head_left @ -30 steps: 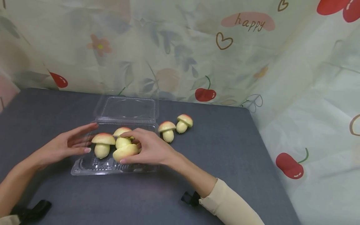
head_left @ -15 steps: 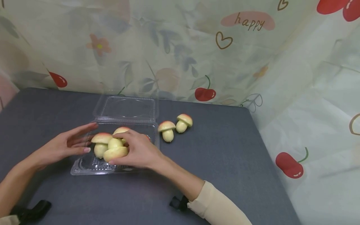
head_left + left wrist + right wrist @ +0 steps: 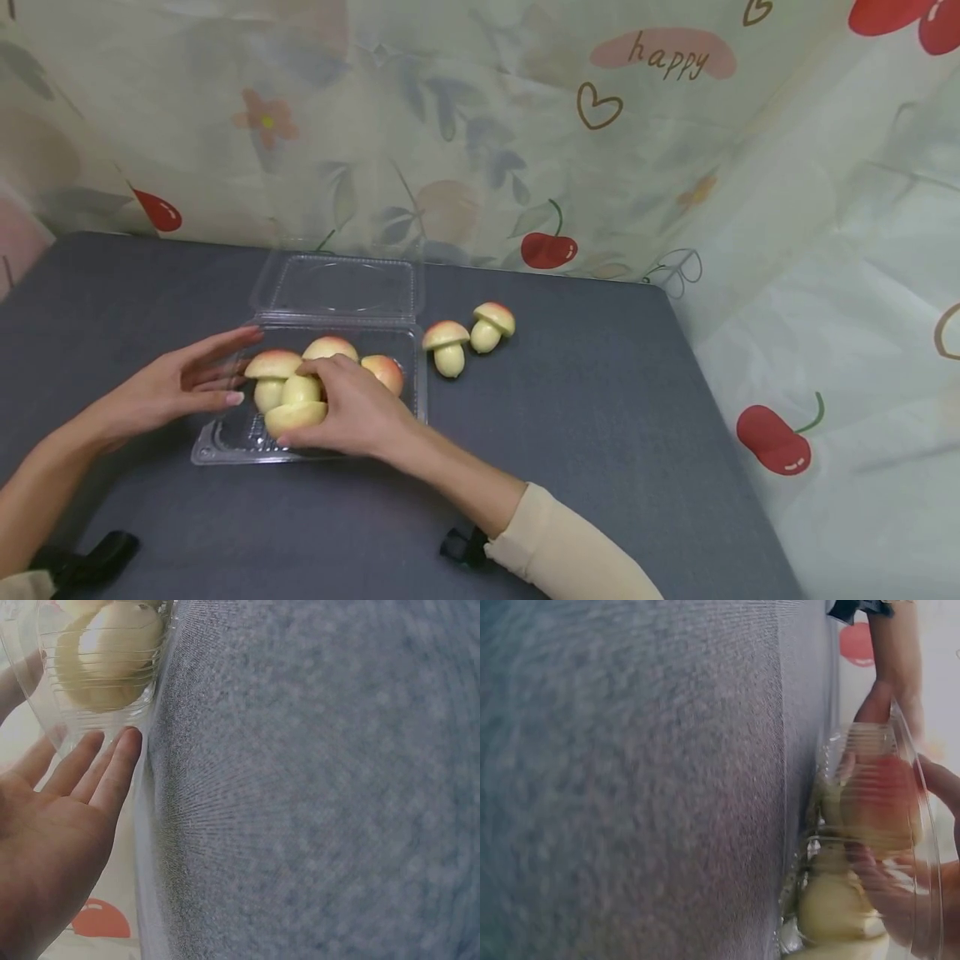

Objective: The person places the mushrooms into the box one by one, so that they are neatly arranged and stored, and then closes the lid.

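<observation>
A clear plastic clamshell box [image 3: 217, 452] lies with its lid [image 3: 341, 283] folded back. My right hand [image 3: 360, 412] reaches into it and grips a mushroom [image 3: 295, 417] by cap and stem, cap toward me, at the front left. Behind that one is another mushroom [image 3: 272, 364] with a red-tinged cap, partly covered. Two more caps show at the back [image 3: 330, 347] and right [image 3: 384, 372] of the box. My left hand [image 3: 183, 383] stays at the box's left side, fingers extended; in the left wrist view its fingertips [image 3: 129, 742] are right at the ribbed wall.
Two mushrooms, one nearer [image 3: 448, 346] and one farther [image 3: 491, 327], lie on the dark grey table [image 3: 585, 433] just right of the box. A patterned curtain [image 3: 450, 125] hangs along the back and right edges. Black wrist mounts sit below both hands.
My right hand has carried its mushroom leftward inside the box, up against the left one. The red-tinged cap at the box's right has come into sight. My left hand has kept its place.
</observation>
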A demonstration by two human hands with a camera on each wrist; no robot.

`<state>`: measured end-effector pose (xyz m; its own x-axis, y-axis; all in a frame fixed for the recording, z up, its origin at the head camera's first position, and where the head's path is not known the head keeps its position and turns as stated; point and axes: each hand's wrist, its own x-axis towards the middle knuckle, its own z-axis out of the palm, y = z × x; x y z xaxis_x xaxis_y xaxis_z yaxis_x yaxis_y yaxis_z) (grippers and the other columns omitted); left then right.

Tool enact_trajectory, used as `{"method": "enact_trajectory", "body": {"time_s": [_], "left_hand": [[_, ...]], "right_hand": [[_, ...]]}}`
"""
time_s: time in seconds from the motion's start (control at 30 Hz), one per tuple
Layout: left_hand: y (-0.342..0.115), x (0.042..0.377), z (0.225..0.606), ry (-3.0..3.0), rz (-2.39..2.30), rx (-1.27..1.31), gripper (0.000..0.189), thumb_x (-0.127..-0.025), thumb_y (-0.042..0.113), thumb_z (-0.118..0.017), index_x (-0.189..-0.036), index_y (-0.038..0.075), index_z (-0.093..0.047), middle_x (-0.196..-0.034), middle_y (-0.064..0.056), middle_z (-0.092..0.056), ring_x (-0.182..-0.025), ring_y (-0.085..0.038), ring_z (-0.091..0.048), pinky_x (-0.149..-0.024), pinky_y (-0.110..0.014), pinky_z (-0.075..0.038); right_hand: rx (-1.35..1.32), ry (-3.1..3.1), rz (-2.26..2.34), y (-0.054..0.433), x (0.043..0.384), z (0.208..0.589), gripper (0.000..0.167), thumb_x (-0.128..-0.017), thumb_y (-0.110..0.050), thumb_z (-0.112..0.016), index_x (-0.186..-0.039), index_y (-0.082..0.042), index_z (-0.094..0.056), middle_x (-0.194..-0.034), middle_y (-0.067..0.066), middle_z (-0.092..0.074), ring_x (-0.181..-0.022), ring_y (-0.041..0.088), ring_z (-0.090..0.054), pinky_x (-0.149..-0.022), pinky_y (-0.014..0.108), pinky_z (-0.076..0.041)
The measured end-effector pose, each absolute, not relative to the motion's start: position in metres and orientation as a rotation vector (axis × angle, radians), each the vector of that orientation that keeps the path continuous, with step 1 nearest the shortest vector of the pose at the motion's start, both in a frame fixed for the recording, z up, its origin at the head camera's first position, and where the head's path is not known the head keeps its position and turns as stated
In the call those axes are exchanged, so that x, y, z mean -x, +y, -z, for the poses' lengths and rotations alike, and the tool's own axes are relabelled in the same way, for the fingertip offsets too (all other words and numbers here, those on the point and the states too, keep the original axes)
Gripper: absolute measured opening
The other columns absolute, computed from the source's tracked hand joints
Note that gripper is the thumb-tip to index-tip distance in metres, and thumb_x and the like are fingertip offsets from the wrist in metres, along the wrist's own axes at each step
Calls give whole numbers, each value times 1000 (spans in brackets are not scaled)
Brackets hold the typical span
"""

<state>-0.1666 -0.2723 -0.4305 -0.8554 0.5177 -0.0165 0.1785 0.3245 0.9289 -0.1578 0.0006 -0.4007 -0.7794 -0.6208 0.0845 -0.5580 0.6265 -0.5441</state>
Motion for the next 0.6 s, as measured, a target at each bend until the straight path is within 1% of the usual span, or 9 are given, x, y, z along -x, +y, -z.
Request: {"method": "enact_trajectory", "body": {"time_s": [0.13,0.27,0.37,0.47,0.6], "left_hand": [[-272,167,430,2289,-1532,-623,81,-94,8,-69,-159,12,-21,-160,-18,-26,-122,11,-47,-92,-14,-48],[-272,167,431,2281,-1541,-633,80,-94,6,-68,-159,12,-21,-160,-17,-26,-123,9,-47,-93,-14,-48],[-272,167,431,2277,-1541,-631,80,-95,7,-67,-159,13,-20,-161,-17,-25,-123,9,-47,-93,-14,-48],[-272,167,431,2277,-1535,-626,80,-95,7,-67,-160,13,-20,-161,-16,-25,-124,11,-45,-93,-14,-47],[-273,167,431,2271,-1540,-625,80,-95,7,-66,-160,13,-20,-161,-16,-24,-124,11,-44,-93,-13,-47]], "right_hand": [[943,2792,795,-5,156,403,71,-71,-53,-85,-127,-17,-62,-104,-14,-58,-94,-2,-50,-74,6,-38],[873,2850,744,-10,151,405,76,-72,-60,-82,-130,-17,-60,-111,-11,-60,-97,-2,-53,-78,9,-41],[841,2860,725,-13,148,407,76,-74,-61,-80,-132,-18,-60,-118,-10,-59,-99,-1,-54,-78,12,-44],[841,2882,688,-15,147,409,72,-75,-62,-78,-130,-19,-61,-117,-11,-59,-98,-1,-55,-75,13,-45],[862,2908,654,-16,147,410,68,-75,-64,-78,-126,-21,-64,-109,-14,-59,-95,-2,-53,-70,12,-43]]}}
